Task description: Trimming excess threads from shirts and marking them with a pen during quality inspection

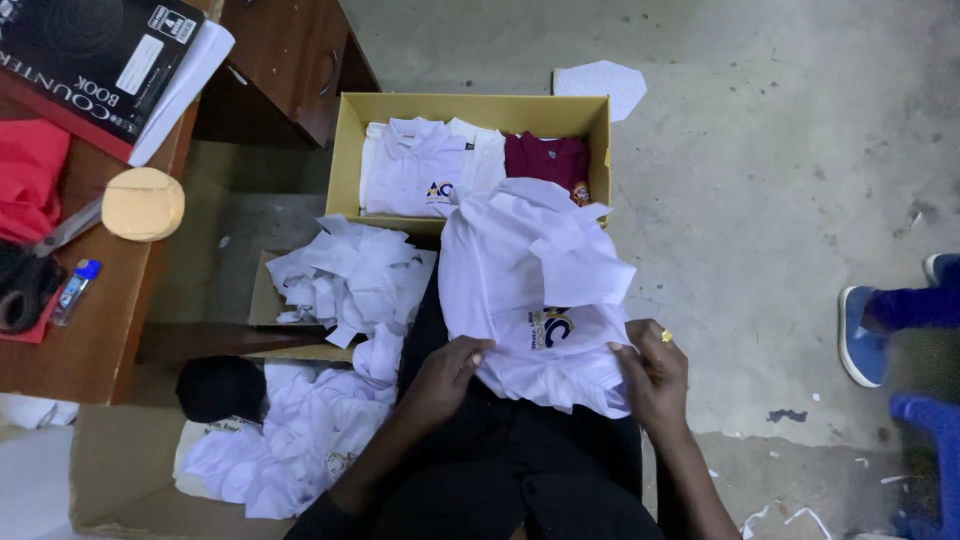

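Grey concrete floor (760, 200) spreads under a yellow cardboard box (350, 140) of folded shirts. Over the lap lies a white polo shirt (530, 270), long axis running away from the person, its far end, probably the collar, toward the box. Left hand (445, 375) and right hand (655, 375) pinch its near hem, fingers closed.

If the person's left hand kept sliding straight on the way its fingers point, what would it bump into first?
The left hand points up and right into the white shirt it already grips, so more of that shirt comes first. Beyond it, probably the yellow box of folded shirts, though depth is unclear.
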